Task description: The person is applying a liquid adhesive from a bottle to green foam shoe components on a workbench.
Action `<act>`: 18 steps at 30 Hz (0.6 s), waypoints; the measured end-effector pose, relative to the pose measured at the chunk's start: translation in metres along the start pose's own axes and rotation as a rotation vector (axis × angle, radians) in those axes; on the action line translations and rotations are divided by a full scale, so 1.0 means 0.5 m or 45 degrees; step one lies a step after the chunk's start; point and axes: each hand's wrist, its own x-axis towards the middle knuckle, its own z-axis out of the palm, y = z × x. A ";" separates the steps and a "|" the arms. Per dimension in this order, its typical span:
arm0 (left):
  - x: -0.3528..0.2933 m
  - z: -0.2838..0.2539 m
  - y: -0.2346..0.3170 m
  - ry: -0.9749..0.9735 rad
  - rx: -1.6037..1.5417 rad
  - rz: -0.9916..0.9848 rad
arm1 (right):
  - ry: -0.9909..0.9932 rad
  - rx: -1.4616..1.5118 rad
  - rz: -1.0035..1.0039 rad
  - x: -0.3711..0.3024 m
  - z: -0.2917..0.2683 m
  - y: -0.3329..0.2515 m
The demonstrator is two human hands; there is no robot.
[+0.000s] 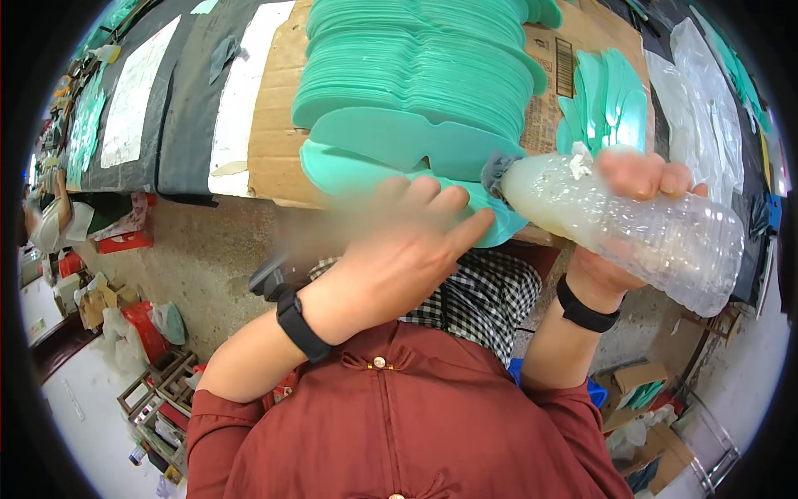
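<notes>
My right hand [636,179] is wrapped round a clear ribbed plastic bottle [665,237], tilted with its neck to the left. Milky whitish matter shows inside, and a grey wad [499,175] sits at its mouth, touching the teal pieces. My left hand [407,249] rests over the near edge of a thin teal sheet piece [332,170] with rounded ends, fingers bent and thumb apart; blur hides part of it. Right behind it lies another teal piece [366,133] with a notch in its edge. A long fanned row of the same pieces [416,75] stretches away.
Brown cardboard [278,125] lies under the row. Further narrow teal pieces [611,100] are at its right, beside clear plastic bags [706,100]. White sheets [141,91] lie at the left on a dark surface. Open boxes [648,399] stand on the floor at lower right.
</notes>
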 end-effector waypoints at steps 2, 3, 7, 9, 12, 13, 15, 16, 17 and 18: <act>0.009 0.007 -0.005 -0.029 0.040 0.005 | 0.049 -0.038 -0.017 -0.005 -0.003 -0.023; 0.014 0.009 -0.009 -0.009 0.030 0.021 | 0.053 -0.043 -0.020 -0.008 -0.009 -0.032; 0.024 0.014 -0.023 0.037 0.019 0.094 | 0.059 -0.059 -0.057 -0.021 -0.025 -0.057; 0.029 -0.001 -0.028 -0.005 -0.041 0.090 | 0.064 -0.054 -0.064 -0.029 -0.030 -0.062; 0.035 -0.017 -0.032 -0.062 -0.109 0.085 | 0.112 -0.040 -0.052 -0.041 -0.032 -0.066; 0.037 -0.022 -0.034 -0.075 -0.117 0.083 | 0.150 -0.039 -0.056 -0.043 -0.031 -0.066; 0.040 -0.040 -0.038 -0.015 -0.160 0.091 | 0.187 -0.036 -0.059 -0.047 -0.031 -0.069; 0.041 -0.051 -0.040 0.045 -0.201 0.097 | 0.202 -0.008 -0.062 -0.047 -0.032 -0.073; 0.040 -0.063 -0.044 0.045 -0.199 0.095 | 0.217 0.020 -0.064 -0.048 -0.034 -0.077; 0.039 -0.076 -0.051 0.161 -0.173 0.156 | 0.215 0.025 -0.063 -0.048 -0.039 -0.079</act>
